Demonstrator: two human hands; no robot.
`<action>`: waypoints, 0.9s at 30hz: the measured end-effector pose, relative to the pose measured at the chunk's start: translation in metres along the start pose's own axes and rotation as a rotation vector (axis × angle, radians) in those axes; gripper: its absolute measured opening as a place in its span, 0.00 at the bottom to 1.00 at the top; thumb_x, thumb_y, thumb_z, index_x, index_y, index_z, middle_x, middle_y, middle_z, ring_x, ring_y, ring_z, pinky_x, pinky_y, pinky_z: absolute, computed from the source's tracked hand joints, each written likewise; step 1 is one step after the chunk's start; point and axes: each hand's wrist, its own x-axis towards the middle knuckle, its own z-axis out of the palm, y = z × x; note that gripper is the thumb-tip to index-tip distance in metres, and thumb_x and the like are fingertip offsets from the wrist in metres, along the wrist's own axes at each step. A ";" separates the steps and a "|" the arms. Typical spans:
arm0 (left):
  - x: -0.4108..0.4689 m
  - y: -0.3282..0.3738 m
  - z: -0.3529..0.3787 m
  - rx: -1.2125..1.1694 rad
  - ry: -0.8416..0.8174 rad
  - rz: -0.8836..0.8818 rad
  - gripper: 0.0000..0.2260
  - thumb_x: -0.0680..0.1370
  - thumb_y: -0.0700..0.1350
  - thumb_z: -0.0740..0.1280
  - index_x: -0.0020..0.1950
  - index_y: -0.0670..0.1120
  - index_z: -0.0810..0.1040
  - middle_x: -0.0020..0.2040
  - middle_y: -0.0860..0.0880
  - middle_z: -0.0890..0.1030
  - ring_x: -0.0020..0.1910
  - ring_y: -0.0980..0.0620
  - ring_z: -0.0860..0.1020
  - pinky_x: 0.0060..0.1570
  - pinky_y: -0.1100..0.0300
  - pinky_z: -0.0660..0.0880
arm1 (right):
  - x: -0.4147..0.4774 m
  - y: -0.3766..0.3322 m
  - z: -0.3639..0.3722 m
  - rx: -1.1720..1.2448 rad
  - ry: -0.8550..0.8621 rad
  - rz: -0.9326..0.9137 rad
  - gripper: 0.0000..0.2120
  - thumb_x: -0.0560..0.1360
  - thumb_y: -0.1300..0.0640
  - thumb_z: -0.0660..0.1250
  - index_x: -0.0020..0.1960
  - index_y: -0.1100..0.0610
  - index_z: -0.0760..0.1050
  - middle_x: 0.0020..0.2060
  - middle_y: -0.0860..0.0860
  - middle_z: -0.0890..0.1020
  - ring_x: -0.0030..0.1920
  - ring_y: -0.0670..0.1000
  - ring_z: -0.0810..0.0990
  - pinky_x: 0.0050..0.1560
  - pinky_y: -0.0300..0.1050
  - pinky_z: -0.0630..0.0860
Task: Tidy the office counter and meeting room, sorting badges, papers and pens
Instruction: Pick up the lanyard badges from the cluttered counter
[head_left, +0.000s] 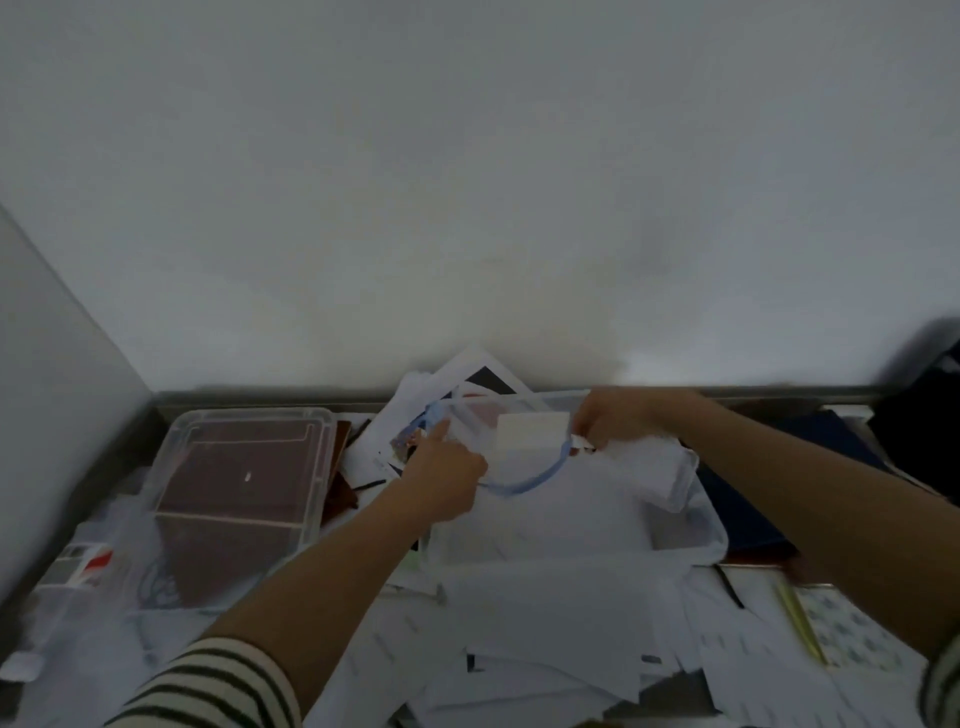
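Seemingly light and limp, the blue lanyard (524, 484) with its stiffer white badge (530, 430) hangs mid-frame over the clear bin (709, 545), pinched by left hand (447, 470) and right hand (610, 421), best gathered by the strap.

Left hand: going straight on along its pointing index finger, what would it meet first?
Probably the blue lanyard, looped right ahead of the left hand; past it, the printed papers against the wall. Blur leaves depth unsure.

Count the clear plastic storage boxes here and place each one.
2. One clear plastic storage box sits left, holding dark brown items; the other lies centre, open, holding white paper sheets. Clutter may hide more.
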 end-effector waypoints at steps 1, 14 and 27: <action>0.001 0.001 -0.003 -0.058 0.022 -0.008 0.13 0.80 0.45 0.57 0.59 0.48 0.78 0.55 0.47 0.82 0.56 0.47 0.77 0.72 0.52 0.53 | 0.007 0.001 0.011 -0.121 -0.010 -0.001 0.12 0.72 0.63 0.66 0.42 0.47 0.81 0.44 0.50 0.81 0.45 0.50 0.76 0.44 0.39 0.71; 0.003 0.003 -0.043 -0.992 0.159 -0.392 0.08 0.74 0.38 0.67 0.50 0.48 0.75 0.37 0.47 0.77 0.35 0.51 0.75 0.39 0.56 0.75 | 0.038 0.025 0.063 -0.319 -0.168 0.013 0.34 0.69 0.51 0.76 0.71 0.54 0.65 0.64 0.53 0.73 0.53 0.52 0.75 0.46 0.41 0.74; 0.013 0.020 -0.100 -1.544 0.219 -0.441 0.05 0.75 0.32 0.67 0.46 0.39 0.81 0.38 0.44 0.83 0.34 0.51 0.79 0.43 0.58 0.80 | 0.035 0.051 0.092 -0.869 -0.091 -0.215 0.22 0.69 0.55 0.76 0.60 0.57 0.75 0.54 0.54 0.80 0.51 0.55 0.80 0.49 0.47 0.74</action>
